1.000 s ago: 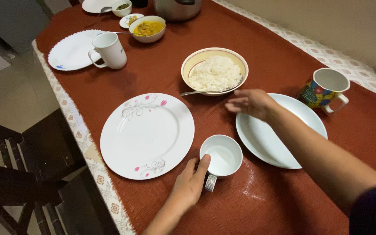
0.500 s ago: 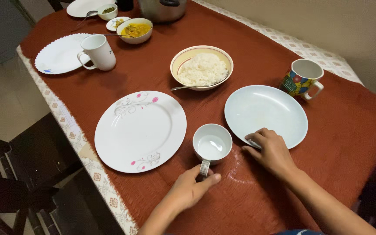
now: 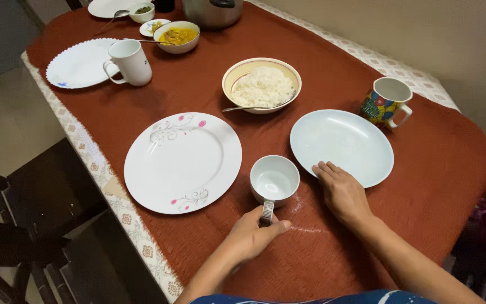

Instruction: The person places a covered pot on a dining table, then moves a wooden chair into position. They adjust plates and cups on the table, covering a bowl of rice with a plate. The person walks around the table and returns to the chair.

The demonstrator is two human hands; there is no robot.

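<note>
while my left hand (image 3: 254, 236) pinches the handle of the small white ceramic cup (image 3: 274, 179), sitting between the floral white plate (image 3: 182, 161) and the plain pale plate (image 3: 341, 146), i'd call this place-setting, cup positioning. right hand (image 3: 341, 194) flat, open, fingertips touching that plate's rim. next move likely needs a steady nudge.

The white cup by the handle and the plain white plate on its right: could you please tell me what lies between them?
In the head view, only bare rust-red tablecloth separates the white cup from the plain plate; the right hand rests just below that gap.
</note>
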